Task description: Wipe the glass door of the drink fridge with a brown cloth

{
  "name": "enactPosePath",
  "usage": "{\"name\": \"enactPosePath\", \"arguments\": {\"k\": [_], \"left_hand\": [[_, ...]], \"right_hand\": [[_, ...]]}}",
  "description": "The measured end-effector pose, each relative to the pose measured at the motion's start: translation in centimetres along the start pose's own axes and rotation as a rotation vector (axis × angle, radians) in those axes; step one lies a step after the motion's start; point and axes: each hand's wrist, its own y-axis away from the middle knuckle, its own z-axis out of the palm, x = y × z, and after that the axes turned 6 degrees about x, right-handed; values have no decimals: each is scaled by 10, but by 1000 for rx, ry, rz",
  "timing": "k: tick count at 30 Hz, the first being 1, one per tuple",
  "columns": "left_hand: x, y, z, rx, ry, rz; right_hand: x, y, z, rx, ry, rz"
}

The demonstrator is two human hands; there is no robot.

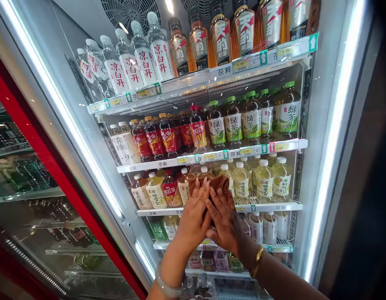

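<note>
My left hand (194,218), with a pale bangle (169,284) at its wrist, lies with fingers stretched upward over a brown cloth (220,183). Beside it, my right hand (226,218) also rests flat on the cloth, its fingers straight and slightly spread. A gold-coloured bracelet (257,261) circles the right wrist. The hands meet near the thumbs and index fingers. Both palms face away from me, toward the front of a lit drinks fridge. The cloth shows above and between the fingers; the rest is hidden beneath the hands.
Behind the hands, fridge shelves (163,163) carry rows of drinks: clear water bottles (143,62), amber bottles (220,39), green tea bottles (234,123) and pale yellow bottles (264,181). A red frame (60,179) runs along the left, beside another shelved cabinet (27,193). Light strips edge both sides.
</note>
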Motion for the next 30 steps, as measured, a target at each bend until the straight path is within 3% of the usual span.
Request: {"name": "enactPosePath", "arguments": {"k": [3,6,10,14,17,20,23,25,28,30], "left_hand": [[0,11,-17,176,77,-168],[-8,20,-18,281,-77,-256],[-28,15,-8,243,-351,-192],[-37,-2,3,225,-447,-84],[-35,-6,14,214,-465,-67],[-34,-1,25,204,-505,-54],[-34,4,29,193,-521,-63],[-34,5,27,187,-511,-63],[-35,5,25,183,-478,-63],[-36,4,24,193,-460,-72]], "right_hand": [[-5,0,10,-72,152,61],[-10,-9,15,-66,232,43],[-1,-34,7,-6,232,-82],[25,-51,-26,28,279,2],[47,-35,-55,58,384,184],[50,3,-67,115,405,291],[31,39,-52,18,398,242],[18,47,-34,-37,444,148],[15,29,-20,-6,521,31],[25,4,-26,-31,515,7]]}}
